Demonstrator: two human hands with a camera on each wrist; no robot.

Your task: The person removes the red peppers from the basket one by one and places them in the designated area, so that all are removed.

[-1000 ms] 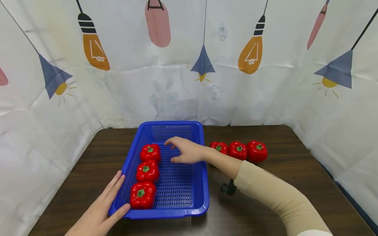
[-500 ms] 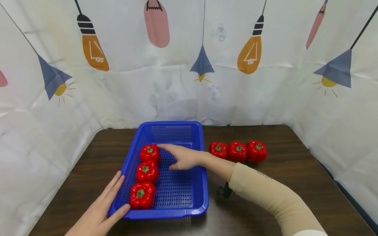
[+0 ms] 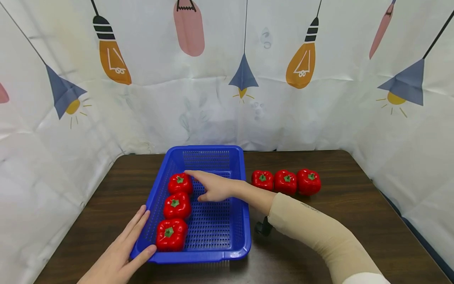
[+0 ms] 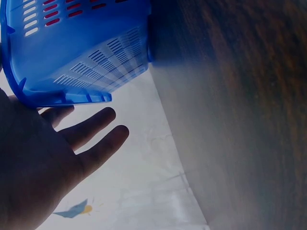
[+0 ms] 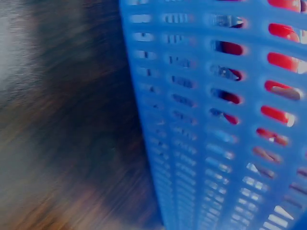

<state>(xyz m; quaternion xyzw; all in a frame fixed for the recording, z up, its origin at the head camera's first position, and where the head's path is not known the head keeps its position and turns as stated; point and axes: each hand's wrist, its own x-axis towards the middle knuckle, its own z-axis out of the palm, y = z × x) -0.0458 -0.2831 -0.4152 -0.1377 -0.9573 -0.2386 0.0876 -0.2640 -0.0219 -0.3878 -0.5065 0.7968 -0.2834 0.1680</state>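
Note:
A blue plastic basket [image 3: 214, 258] holds a column of three red bell peppers along its left side: a far one [image 3: 180, 184], a middle one [image 3: 177, 205] and a near one [image 3: 172, 235]. My right hand [image 3: 214, 187] reaches over the basket's right wall. Its extended fingertips are at the upper right edge of the far pepper, and the thumb stands apart from it. At the near left corner, my left hand [image 3: 118, 252] rests against the basket's rim with fingers straight. In the left wrist view, fingers [image 4: 91, 127] spread beside the basket wall [image 4: 72, 48].
Three more red bell peppers [image 3: 262, 180] stand in a row on the dark wooden table [image 3: 319, 221], right of the basket. Behind the table hangs a white printed curtain [image 3: 213, 110]. The right wrist view shows the basket's slotted wall [image 5: 199, 105] with red behind it.
My right hand has moved left and slightly down within the basket, bringing its fingertips to the far pepper. The left hand and the peppers have stayed in place.

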